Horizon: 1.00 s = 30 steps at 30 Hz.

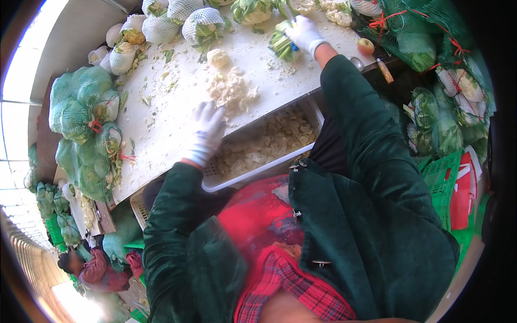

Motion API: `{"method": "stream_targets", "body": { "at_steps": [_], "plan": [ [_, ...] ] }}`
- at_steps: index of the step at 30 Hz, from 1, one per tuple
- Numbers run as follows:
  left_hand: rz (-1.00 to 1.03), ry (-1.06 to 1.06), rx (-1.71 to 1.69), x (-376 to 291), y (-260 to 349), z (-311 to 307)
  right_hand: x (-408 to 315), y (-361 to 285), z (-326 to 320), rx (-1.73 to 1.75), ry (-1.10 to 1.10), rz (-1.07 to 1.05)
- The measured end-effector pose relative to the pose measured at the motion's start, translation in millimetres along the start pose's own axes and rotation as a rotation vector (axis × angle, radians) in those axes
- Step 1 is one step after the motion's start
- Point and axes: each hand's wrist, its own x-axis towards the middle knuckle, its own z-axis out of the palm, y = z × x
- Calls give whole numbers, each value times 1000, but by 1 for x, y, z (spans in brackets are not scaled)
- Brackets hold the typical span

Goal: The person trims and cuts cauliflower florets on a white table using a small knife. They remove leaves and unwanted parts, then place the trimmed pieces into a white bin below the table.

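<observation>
My left hand (209, 123), in a white glove, lies with fingers apart at the near side of a white tabletop (157, 133), beside a pile of cut cauliflower florets (230, 91). A small cauliflower piece (218, 58) sits just beyond the pile. Farther off to the right, my gloved right hand (305, 34) grips a knife (288, 13), its blade pointing away from me. Under that hand is a bundle of green cauliflower leaves and stalks (281, 45); whether the fingers also hold it is unclear. Below the table edge, a white plastic crate (258, 166) contains many florets.
Cauliflowers in white foam nets (161, 29) line the far edge. Green net bags (76, 109) stand at the left, others (416, 44) at the right. An apple (365, 47) and a wooden-handled tool (385, 71) lie at the right edge. Another person (99, 270) works lower left.
</observation>
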Motion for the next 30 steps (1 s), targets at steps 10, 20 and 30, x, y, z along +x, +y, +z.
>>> {"method": "stream_targets", "body": {
  "at_steps": [10, 20, 30],
  "plan": [
    [132, -215, 149, 38, 1, 72, -102, -95, 42, 257, -222, -24],
    [-305, 95, -72, 17, -55, 27, -141, -125, 89, 705, -335, 58],
    [-781, -150, -741, 46, -61, 48, -177, -98, 33, 671, -556, 126]
  ]
}}
